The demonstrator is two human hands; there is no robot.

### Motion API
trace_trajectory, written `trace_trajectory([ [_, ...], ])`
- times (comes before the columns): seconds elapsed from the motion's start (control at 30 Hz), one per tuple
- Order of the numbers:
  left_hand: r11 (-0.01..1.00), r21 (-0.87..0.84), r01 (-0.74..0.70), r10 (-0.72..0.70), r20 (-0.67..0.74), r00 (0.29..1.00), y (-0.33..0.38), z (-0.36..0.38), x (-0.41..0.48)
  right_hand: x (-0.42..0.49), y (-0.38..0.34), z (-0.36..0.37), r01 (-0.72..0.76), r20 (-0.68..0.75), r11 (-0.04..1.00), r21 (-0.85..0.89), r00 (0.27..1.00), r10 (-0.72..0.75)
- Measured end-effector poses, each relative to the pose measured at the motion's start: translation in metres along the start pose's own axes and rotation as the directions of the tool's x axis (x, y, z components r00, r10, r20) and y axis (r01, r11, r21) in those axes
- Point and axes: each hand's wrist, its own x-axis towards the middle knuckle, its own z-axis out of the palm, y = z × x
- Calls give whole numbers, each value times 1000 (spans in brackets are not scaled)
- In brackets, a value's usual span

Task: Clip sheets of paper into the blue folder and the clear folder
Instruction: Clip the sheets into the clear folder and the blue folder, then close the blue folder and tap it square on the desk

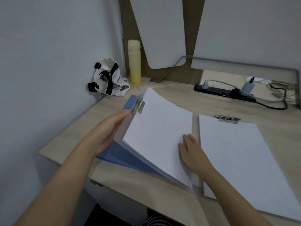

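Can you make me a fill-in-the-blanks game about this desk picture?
1. The tall bottle by the wall is ____.
2. The left hand tilts the clear folder; the lower folder beneath it is ____.
3. The right hand rests flat on a stack of white ____.
Missing words: yellow; blue; paper.

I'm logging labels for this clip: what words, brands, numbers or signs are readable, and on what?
No readable text anywhere.
White paper sheets in the clear plastic folder and white sheets clipped on the right: blank.
White cloth bag with black straps: dark prints, too blurred to read.
Pale yellow flask, black power strip: no marking shows.
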Motion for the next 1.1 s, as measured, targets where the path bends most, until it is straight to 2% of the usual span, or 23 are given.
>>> trace_trajectory([
  [0.07, 997, 6, -78, 78, 6, 997, 10, 26, -10, -5, -3, -16, -12, 63, 991, 134, 998, 4],
  [0.13, 984, 54, -169, 166, 60, 984, 19, 62, -10, -12, -5, -38, -54, 115, 940, 338, 993, 16],
  [0.17, 978, 75, -196, 190, 85, 978, 21, 80, -9, -18, -4, -50, -81, 145, 880, 469, 989, 14],
  [0.23, 958, 118, -263, 249, 117, 961, 17, 114, -6, -29, 2, -77, -132, 207, 697, 705, 978, -24],
  [0.3, 919, 208, -334, 293, 206, 934, 11, 148, -5, -42, 15, -106, -124, 173, 480, 868, 983, -58],
  [0.4, 888, 285, -361, 269, 313, 911, -11, 187, -11, -64, 35, -146, -59, 79, 229, 972, 994, -77],
  [0.47, 865, 364, -346, 217, 349, 912, -30, 203, -7, -78, 49, -165, -36, 52, 183, 982, 995, -80],
  [0.57, 811, 507, -292, 98, 374, 922, -56, 214, 2, -93, 77, -181, -35, 35, 215, 976, 999, 6],
  [0.63, 720, 630, -291, 9, 411, 912, -70, 215, 6, -95, 102, -181, -59, 13, 301, 952, 988, 151],
  [0.77, 555, 778, -293, -80, 401, 912, -86, 206, 11, -89, 150, -171, -252, 55, 605, 755, 944, 324],
  [0.83, 526, 797, -297, -67, 387, 920, -92, 200, 11, -85, 160, -166, -336, -10, 781, 526, 916, 400],
  [0.87, 545, 787, -290, -46, 373, 927, -94, 196, 10, -82, 162, -163, -361, -74, 854, 375, 906, 416],
  [0.93, 611, 743, -275, 34, 322, 946, -92, 188, 9, -75, 157, -155, -373, -237, 924, 80, 893, 382],
  [0.97, 630, 728, -272, 88, 281, 956, -89, 180, 9, -73, 148, -150, -348, -304, 937, 18, 891, 337],
  [1.03, 614, 745, -263, 195, 179, 964, -81, 156, 11, -68, 119, -136, -233, -348, 969, 76, 905, 245],
  [1.1, 557, 806, -201, 258, 62, 964, -74, 120, 18, -61, 80, -117, -96, -275, 963, 252, 947, 167],
])
